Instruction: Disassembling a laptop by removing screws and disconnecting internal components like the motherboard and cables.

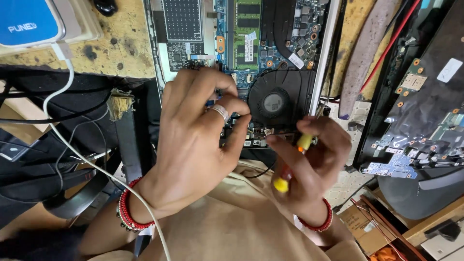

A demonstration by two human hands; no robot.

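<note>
An opened laptop lies bottom-up on the bench, showing its circuit board and a round black cooling fan. My left hand, with a silver ring and red bangles at the wrist, rests fingers-down on the board just left of the fan. My right hand grips a small screwdriver with a yellow and red handle, its tip end pointing toward the laptop's near edge below the fan. What the left fingertips touch is hidden.
A second dismantled laptop base lies at the right. A blue and white device with a white cable sits at the top left on the worn bench. Black cables, a cardboard box and my beige clothing fill the foreground.
</note>
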